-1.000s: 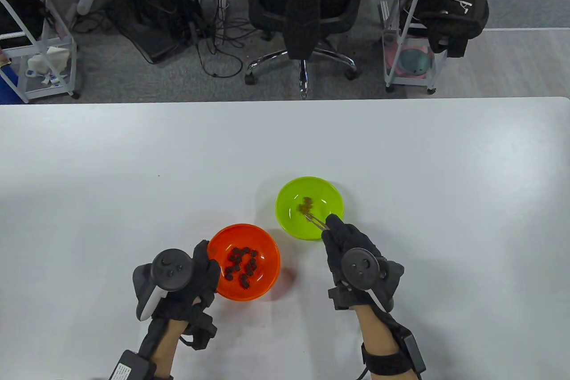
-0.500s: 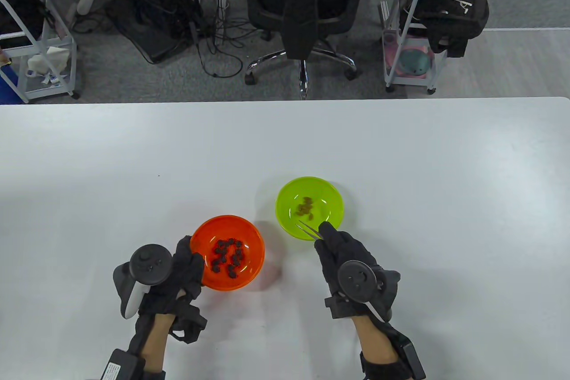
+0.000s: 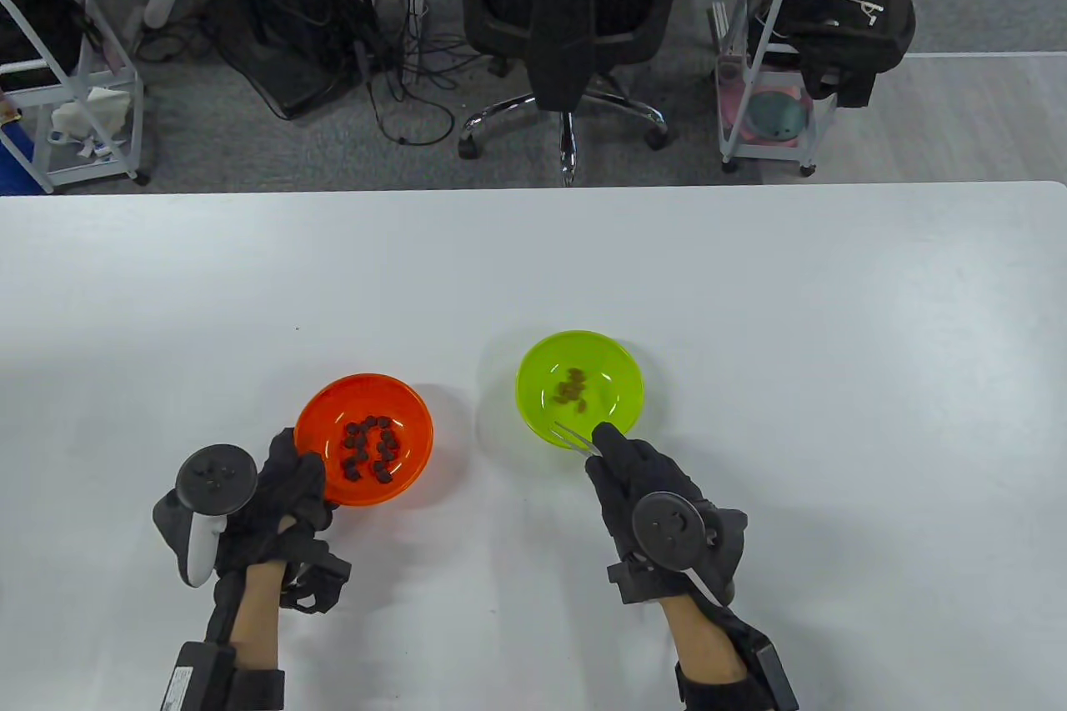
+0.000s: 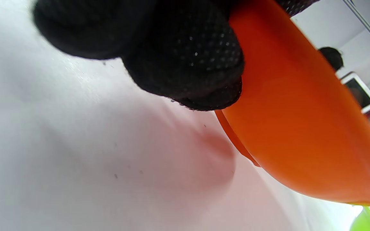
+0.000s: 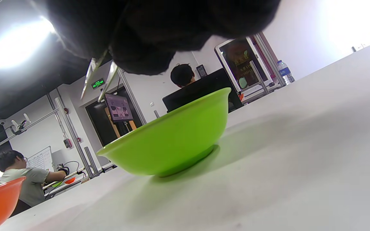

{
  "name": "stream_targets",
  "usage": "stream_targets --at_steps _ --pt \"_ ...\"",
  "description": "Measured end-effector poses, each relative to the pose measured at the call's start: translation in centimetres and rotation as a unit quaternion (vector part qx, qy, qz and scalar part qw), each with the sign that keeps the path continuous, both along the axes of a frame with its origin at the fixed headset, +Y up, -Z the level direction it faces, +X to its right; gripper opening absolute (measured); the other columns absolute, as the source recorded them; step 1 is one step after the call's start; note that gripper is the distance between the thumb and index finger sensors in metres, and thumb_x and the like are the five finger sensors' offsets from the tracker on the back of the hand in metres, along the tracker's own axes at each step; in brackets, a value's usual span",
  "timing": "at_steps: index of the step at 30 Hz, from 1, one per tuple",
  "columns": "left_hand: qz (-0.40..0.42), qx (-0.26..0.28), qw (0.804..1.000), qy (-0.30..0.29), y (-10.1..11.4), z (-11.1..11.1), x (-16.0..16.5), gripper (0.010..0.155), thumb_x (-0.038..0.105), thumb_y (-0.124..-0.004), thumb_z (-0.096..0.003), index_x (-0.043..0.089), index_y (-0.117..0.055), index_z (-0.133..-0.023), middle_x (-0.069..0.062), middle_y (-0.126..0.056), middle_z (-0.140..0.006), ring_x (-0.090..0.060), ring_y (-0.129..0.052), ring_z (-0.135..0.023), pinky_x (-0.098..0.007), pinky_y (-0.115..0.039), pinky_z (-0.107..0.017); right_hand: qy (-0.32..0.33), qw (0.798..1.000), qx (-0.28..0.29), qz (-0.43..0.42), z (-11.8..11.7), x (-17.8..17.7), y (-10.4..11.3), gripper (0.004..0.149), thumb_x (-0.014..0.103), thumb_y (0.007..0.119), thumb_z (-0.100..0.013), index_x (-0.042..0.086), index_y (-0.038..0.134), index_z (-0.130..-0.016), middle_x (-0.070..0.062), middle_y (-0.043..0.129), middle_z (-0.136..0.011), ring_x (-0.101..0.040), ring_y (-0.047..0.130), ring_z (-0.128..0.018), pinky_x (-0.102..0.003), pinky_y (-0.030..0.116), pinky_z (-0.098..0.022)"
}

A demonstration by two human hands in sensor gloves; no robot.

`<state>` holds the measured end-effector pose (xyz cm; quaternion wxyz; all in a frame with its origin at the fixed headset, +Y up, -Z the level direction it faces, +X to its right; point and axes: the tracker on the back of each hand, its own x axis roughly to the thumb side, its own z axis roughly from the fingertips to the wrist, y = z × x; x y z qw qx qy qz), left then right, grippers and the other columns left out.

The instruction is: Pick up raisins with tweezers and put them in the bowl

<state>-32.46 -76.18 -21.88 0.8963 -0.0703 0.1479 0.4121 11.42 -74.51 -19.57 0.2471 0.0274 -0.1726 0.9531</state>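
- Beyond the white tabletop (image 3: 750, 286) I see grey floor with a white rack (image 3: 75, 94) at far left, a black office chair (image 3: 575, 2) in the middle and a white cart (image 3: 775, 102) at right.
- My left hand (image 3: 275, 494) sits at the near left of the tabletop, its grip holding the near-left rim of the orange bowl (image 3: 329, 411).
- From the left wrist view, my gloved fingers (image 4: 188, 57) press against the orange bowl's outer wall, and the bowl's base seems tipped just off the tabletop.
- Dark raisins (image 3: 371, 448) lie clustered in the middle of the orange bowl.
- Just to the right, apart from the orange bowl, stands the green bowl (image 3: 621, 373), upright and flat on the tabletop.
- A few brownish raisins (image 3: 572, 390) lie together near the green bowl's centre.
- My right hand (image 3: 646, 478) is near the green bowl's near edge, its grip pinching the tweezers (image 3: 573, 438).
- The tweezers point left and away from me, over the near rim of the green bowl.
- From the right wrist view, the two prongs stand narrowly apart with nothing between their tips.
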Motion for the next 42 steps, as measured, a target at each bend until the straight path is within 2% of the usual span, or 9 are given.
stream_targets --at_steps 13,19,27,31,36,42 --pt "0.063 -0.012 0.991 0.120 -0.9 0.9 -5.8 0.059 0.037 -0.062 -0.0620 0.005 -0.052 -0.111 -0.006 -0.102 -0.059 -0.015 -0.105 -0.026 -0.027 -0.092 -0.021 0.002 1.000 -0.002 -0.002 0.1 0.2 -0.1 0.043 0.047 0.076 -0.054 0.032 0.083 -0.094 0.011 0.093 -0.073 -0.002 0.091 -0.045 -0.024 0.083 -0.036" --pt "0.090 -0.015 0.984 0.152 -1.3 1.4 -7.6 0.059 0.037 -0.062 -0.0621 0.005 -0.052 -0.111 -0.006 -0.102 -0.060 -0.015 -0.105 -0.027 -0.027 -0.092 -0.021 0.001 1.000 0.000 -0.003 0.1 0.3 -0.1 0.043 0.047 0.076 -0.054 0.032 0.083 -0.094 0.011 0.093 -0.073 -0.002 0.091 -0.045 -0.024 0.083 -0.036" --pt "0.068 -0.031 0.983 0.169 -1.9 1.5 -8.4 0.059 0.036 -0.062 -0.0621 0.005 -0.052 -0.111 -0.006 -0.102 -0.060 -0.016 -0.105 -0.026 -0.027 -0.092 -0.021 0.000 1.000 0.001 -0.006 0.1 0.4 -0.1 0.043 0.048 0.076 -0.054 0.031 0.083 -0.094 0.011 0.093 -0.073 -0.002 0.091 -0.045 -0.024 0.083 -0.036" --pt "0.045 -0.040 0.984 0.168 -1.6 1.6 -8.2 0.060 0.037 -0.062 -0.0619 0.003 -0.052 -0.110 -0.004 -0.102 -0.061 -0.016 -0.106 -0.027 -0.028 -0.092 -0.021 -0.001 1.000 0.000 -0.007 0.1 0.5 -0.1 0.043 0.048 0.076 -0.054 0.032 0.083 -0.094 0.011 0.092 -0.073 -0.002 0.091 -0.045 -0.024 0.083 -0.036" --pt "0.018 -0.040 0.985 0.169 -0.9 1.9 -8.4 0.067 0.047 -0.063 -0.0620 0.003 -0.050 -0.111 -0.005 -0.101 -0.063 -0.018 -0.106 -0.029 -0.030 -0.092 -0.023 -0.001 1.000 0.001 -0.008 0.2 0.6 -0.1 0.043 0.048 0.076 -0.054 0.032 0.083 -0.094 0.011 0.093 -0.073 -0.002 0.091 -0.045 -0.024 0.083 -0.036" --pt "-0.002 -0.026 0.979 0.201 0.7 3.3 -9.3 0.070 0.051 -0.063 -0.0619 0.004 -0.050 -0.112 -0.005 -0.101 -0.063 -0.019 -0.106 -0.030 -0.030 -0.092 -0.023 -0.005 1.000 0.005 -0.014 0.3 0.9 0.0 0.044 0.048 0.076 -0.054 0.032 0.083 -0.094 0.011 0.093 -0.073 -0.002 0.091 -0.045 -0.024 0.083 -0.036"
